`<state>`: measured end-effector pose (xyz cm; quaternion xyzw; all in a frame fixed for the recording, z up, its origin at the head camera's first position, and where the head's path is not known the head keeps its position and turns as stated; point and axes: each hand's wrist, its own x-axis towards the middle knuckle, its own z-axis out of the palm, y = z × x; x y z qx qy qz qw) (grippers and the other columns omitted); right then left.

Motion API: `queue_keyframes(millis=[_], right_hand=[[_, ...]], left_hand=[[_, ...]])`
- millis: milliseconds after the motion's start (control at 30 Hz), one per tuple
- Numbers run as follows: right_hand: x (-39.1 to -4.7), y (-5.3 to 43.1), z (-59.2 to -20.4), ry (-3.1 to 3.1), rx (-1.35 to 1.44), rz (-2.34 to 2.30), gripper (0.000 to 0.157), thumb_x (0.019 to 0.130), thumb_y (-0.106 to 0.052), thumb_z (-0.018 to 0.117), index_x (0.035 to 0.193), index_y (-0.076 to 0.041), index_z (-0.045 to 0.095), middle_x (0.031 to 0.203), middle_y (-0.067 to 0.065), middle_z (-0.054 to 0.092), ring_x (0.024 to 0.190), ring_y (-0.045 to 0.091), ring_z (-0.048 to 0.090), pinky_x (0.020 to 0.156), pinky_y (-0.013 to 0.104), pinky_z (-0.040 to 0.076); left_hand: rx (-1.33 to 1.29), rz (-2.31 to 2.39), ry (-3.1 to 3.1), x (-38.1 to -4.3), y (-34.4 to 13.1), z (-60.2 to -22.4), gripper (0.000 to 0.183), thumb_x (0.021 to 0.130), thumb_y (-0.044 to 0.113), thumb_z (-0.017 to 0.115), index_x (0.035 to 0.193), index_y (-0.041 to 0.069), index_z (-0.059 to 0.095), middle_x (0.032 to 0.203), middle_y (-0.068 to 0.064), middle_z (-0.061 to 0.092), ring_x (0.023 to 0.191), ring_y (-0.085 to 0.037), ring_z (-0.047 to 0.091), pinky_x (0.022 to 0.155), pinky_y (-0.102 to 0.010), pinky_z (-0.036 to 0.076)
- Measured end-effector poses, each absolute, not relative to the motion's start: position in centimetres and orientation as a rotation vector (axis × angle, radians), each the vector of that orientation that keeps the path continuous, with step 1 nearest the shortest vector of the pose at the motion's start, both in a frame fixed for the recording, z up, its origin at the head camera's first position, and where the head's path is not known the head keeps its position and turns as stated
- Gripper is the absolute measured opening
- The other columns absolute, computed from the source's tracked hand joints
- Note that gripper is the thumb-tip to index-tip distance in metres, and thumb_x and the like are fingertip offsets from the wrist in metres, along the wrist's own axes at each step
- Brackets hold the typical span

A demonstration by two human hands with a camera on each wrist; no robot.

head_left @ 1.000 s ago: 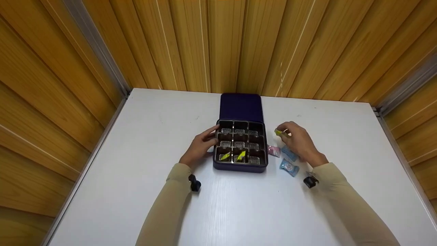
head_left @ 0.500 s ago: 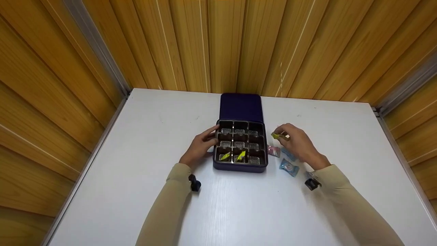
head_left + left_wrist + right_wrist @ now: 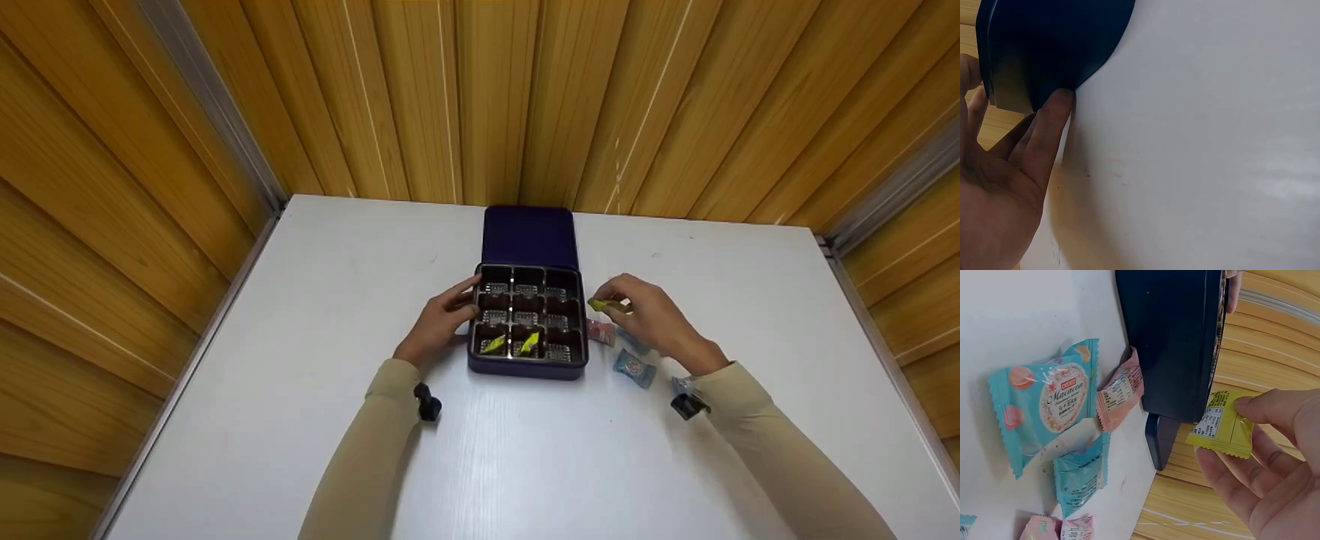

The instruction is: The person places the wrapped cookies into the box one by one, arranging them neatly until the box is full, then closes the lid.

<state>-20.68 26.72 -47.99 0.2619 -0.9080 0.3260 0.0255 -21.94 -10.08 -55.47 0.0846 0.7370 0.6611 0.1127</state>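
Note:
In the head view, the dark blue tin box (image 3: 526,368) stands with its lid folded back. Two yellow-green snack packets (image 3: 530,343) lie in the front left and front middle compartments of its divided tray. My left hand (image 3: 437,322) rests against the box's left side, fingers mostly straight, one tip near the rim; the left wrist view shows a fingertip (image 3: 1060,100) touching the wall. Just off the box's right side, my right hand (image 3: 651,313) pinches another yellow-green packet (image 3: 1222,424) between thumb and fingers, held above the table.
A pink packet (image 3: 1122,392) leans by the box's right wall. Beside it lie blue macaron packets (image 3: 1050,396), with more pink packets (image 3: 1077,529) at the right wrist view's lower edge. The open lid (image 3: 529,236) lies behind the box, near the wood-look wall (image 3: 495,97).
My right hand has moved left and slightly toward me, bringing the yellow-green packet closer to the box's right edge. My left hand and the box have stayed in place.

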Motion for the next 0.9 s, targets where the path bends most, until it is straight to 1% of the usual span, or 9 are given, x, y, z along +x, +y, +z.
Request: queue_keyframes(millis=[267, 433, 600, 700, 900], right_hand=[[-20.1, 26.3, -47.2, -2.873, 0.833, 1.026, 0.025, 0.095, 0.009, 0.074, 0.114, -0.007, 0.072, 0.112, 0.005, 0.07, 0.105, 0.026, 0.07, 0.09, 0.047, 0.06], [-19.9, 25.9, -46.9, -2.877, 0.888, 1.013, 0.025, 0.094, 0.008, 0.076, 0.114, -0.007, 0.072, 0.111, 0.004, 0.07, 0.105, 0.025, 0.07, 0.09, 0.046, 0.06], [-19.7, 25.5, -46.5, -2.835, 1.002, 1.014, 0.028, 0.092, 0.009, 0.077, 0.114, -0.007, 0.072, 0.11, 0.004, 0.069, 0.103, 0.024, 0.071, 0.088, 0.044, 0.061], [-19.5, 25.3, -46.3, -2.809, 1.075, 1.026, 0.029, 0.091, 0.01, 0.078, 0.114, -0.007, 0.072, 0.11, 0.004, 0.069, 0.103, 0.024, 0.072, 0.087, 0.042, 0.061], [-19.3, 24.9, -46.2, -2.767, 1.218, 1.05, 0.03, 0.092, 0.013, 0.076, 0.114, -0.006, 0.071, 0.11, 0.004, 0.07, 0.104, 0.023, 0.072, 0.087, 0.041, 0.061]], left_hand=[[0.246, 1.944, 2.153, -22.0, -10.2, -55.6, 0.061, 0.104, 0.012, 0.063, 0.162, 0.027, 0.049, 0.149, -0.018, 0.058, 0.129, -0.031, 0.062, 0.099, -0.05, 0.057], [0.253, 1.957, 2.143, -22.1, -10.2, -55.7, 0.061, 0.104, 0.011, 0.062, 0.162, 0.026, 0.05, 0.149, -0.02, 0.058, 0.128, -0.032, 0.063, 0.097, -0.05, 0.058], [0.246, 1.957, 2.135, -22.1, -10.2, -55.7, 0.06, 0.104, 0.012, 0.062, 0.162, 0.026, 0.049, 0.15, -0.019, 0.058, 0.128, -0.032, 0.063, 0.096, -0.05, 0.059], [0.239, 1.942, 2.141, -22.1, -10.2, -55.7, 0.061, 0.104, 0.013, 0.063, 0.162, 0.027, 0.049, 0.15, -0.017, 0.058, 0.129, -0.03, 0.062, 0.095, -0.05, 0.059], [0.237, 1.938, 2.144, -21.9, -10.2, -55.5, 0.061, 0.104, 0.013, 0.062, 0.162, 0.027, 0.049, 0.15, -0.017, 0.058, 0.13, -0.03, 0.062, 0.095, -0.051, 0.059]])
